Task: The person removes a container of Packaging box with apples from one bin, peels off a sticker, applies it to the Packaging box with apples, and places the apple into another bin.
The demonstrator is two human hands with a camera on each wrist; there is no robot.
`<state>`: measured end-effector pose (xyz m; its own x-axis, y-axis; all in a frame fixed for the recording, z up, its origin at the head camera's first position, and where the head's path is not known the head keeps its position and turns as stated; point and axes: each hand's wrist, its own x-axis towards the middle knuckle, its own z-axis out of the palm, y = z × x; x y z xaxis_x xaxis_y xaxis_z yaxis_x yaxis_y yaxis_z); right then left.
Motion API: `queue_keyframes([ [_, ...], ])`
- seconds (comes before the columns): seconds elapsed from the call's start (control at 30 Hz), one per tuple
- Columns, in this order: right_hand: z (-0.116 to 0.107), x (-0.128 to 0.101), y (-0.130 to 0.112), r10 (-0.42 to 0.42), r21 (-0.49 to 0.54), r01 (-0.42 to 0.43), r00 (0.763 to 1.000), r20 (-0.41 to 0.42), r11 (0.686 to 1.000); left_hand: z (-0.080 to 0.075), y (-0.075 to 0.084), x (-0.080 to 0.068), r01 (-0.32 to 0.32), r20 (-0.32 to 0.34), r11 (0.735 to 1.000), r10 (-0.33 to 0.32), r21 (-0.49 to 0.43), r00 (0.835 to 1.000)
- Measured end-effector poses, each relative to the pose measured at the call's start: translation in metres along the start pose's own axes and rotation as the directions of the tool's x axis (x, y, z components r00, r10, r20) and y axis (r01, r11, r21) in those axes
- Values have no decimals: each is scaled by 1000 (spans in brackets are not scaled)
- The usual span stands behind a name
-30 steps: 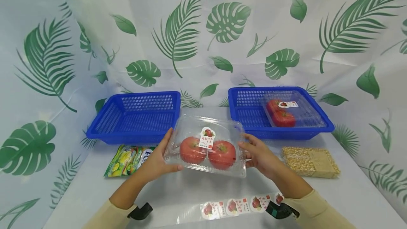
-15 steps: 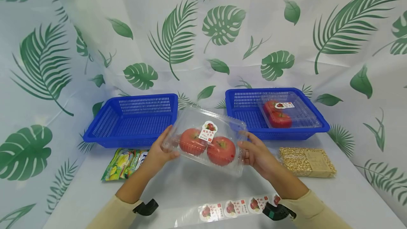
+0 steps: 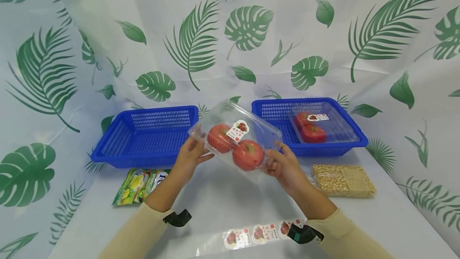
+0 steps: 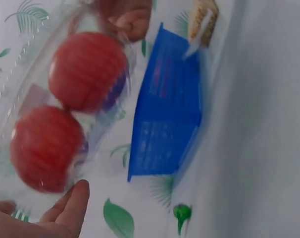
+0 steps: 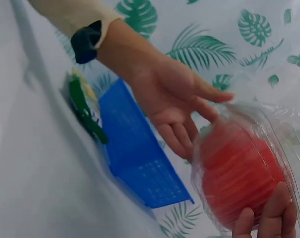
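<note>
A clear plastic clamshell box (image 3: 235, 139) with two red tomatoes and a tomato sticker (image 3: 237, 130) on its lid is held above the table, tilted with its left end raised. My left hand (image 3: 190, 158) grips the box's left end, thumb on the front. My right hand (image 3: 282, 166) grips its lower right end. The left wrist view shows both tomatoes (image 4: 66, 109) through the box from below; the right wrist view shows one tomato (image 5: 241, 173) and my left hand (image 5: 175, 104) beyond.
Two blue baskets stand at the back: the left one (image 3: 143, 135) holds nothing I can see, the right one (image 3: 345, 135) holds another stickered tomato box (image 3: 318, 125). A green snack bag (image 3: 138, 185), a corn-kernel pack (image 3: 341, 180) and a sticker strip (image 3: 256, 233) lie on the table.
Both hands lifted the tomato box up off the table and back, tilting its left end upward.
</note>
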<state>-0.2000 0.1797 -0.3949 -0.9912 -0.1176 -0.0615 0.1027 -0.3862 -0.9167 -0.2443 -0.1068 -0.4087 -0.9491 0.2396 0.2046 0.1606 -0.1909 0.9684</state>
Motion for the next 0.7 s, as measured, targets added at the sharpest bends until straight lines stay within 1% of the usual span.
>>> queue_keyframes([
  [0.13,6,3,6,-26,35,29,997,-67,999,17,-1,9,46,-32,997,-48,-66,998],
  [0.27,9,6,11,-63,76,73,991,-121,994,33,0,18,61,-57,995,-66,-82,996],
  [0.4,11,8,14,-85,103,102,983,-160,989,48,-2,27,101,-96,988,-112,-118,989],
  [0.57,9,9,15,-99,86,113,983,-155,990,63,-1,36,165,-144,977,-184,-137,972],
  [0.63,7,8,13,-99,63,109,985,-140,992,65,0,40,197,-157,969,-220,-147,963],
  [0.7,4,8,11,-94,32,99,988,-122,995,66,1,44,211,-161,964,-236,-161,958],
])
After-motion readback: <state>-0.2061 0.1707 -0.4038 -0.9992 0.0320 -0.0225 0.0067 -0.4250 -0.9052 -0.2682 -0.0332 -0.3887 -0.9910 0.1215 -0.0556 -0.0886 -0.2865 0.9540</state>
